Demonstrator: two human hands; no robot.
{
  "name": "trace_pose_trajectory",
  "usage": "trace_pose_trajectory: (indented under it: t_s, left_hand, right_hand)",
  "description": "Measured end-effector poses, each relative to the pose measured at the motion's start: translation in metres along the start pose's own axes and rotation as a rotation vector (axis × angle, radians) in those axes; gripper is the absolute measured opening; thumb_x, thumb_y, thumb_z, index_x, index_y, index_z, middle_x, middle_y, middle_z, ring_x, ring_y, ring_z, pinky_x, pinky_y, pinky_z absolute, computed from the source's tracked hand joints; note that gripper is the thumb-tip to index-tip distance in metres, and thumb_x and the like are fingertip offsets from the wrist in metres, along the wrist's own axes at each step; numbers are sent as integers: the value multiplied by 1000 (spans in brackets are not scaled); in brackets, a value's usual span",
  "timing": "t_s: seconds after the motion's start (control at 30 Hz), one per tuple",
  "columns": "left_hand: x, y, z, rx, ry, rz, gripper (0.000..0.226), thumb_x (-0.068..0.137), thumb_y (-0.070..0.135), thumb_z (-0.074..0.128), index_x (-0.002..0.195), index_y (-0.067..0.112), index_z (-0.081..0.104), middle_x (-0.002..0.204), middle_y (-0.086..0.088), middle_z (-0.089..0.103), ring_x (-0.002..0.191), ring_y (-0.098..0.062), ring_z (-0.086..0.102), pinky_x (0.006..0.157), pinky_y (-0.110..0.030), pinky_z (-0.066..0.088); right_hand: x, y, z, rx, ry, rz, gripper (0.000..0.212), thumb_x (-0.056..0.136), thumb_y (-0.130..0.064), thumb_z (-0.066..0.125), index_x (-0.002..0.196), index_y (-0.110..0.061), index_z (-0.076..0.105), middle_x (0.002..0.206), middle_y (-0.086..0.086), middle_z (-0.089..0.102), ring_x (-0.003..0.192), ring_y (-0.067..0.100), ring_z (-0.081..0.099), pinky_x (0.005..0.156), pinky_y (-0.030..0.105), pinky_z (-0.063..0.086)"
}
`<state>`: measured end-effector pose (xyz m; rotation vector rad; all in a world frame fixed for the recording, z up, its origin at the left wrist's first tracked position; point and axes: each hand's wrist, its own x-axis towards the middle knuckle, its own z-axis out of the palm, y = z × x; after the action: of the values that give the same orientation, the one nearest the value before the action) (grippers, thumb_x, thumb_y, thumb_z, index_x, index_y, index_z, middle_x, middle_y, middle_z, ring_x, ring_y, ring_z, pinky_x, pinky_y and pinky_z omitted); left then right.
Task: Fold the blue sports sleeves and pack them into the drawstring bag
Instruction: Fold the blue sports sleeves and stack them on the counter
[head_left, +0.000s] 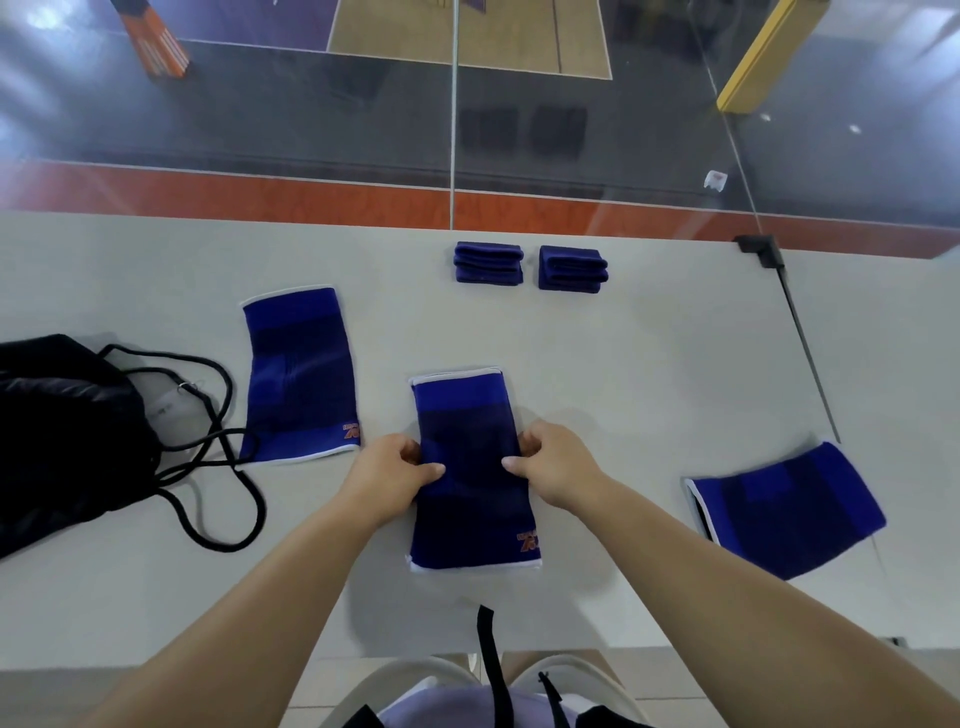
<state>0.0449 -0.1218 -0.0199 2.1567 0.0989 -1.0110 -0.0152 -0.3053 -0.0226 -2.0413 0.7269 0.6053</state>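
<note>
While we pinch the middle sleeve (470, 467) at its two long edges, left hand (387, 475) and right hand (556, 467) with fingers closed on the fabric at mid-length, it lies flat near the desk's (649, 364) near edge, apparently ready for a crosswise fold. Two folded stacks (530, 266) wait at the far edge; the drawstring bag (62, 431) sits at the left edge, within reach for packing.
</note>
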Motion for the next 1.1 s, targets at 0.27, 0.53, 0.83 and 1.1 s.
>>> trace_pose_trajectory:
  t_s: [0.27, 0.53, 0.83, 1.1]
  left_hand:
    - [-15, 14, -13, -524, -31, 44, 14, 82, 0, 67, 90, 9, 58, 96, -14, 71, 83, -25, 68, 77, -37, 56]
    - [-43, 53, -16, -251, 43, 328, 50, 77, 3, 73, 117, 25, 54, 98, -2, 69, 84, -15, 66, 69, -22, 55]
    - [-43, 60, -14, 220, 196, 548, 27, 76, 18, 75, 98, 30, 65, 107, 7, 53, 98, -14, 54, 92, -31, 47]
    - [-32, 49, -7, 76, -68, 371, 17, 87, 27, 64, 99, 27, 53, 90, 0, 70, 81, -16, 69, 71, -34, 58]
  right_hand:
    - [-23, 1, -30, 501, -24, -34, 17, 88, -7, 63, 102, -10, 54, 100, 7, 68, 93, 22, 65, 86, 40, 55]
    - [-56, -10, -50, 350, 124, -328, 40, 84, -3, 65, 114, -25, 51, 97, -3, 67, 90, 14, 64, 81, 27, 54]
    - [-61, -15, -54, -123, 353, -397, 18, 82, -16, 68, 99, -22, 64, 101, -6, 46, 97, 10, 41, 76, 13, 35]
    - [-55, 5, -56, 125, 56, -233, 18, 90, -27, 60, 105, -25, 49, 98, -4, 66, 86, 10, 65, 69, 25, 54]
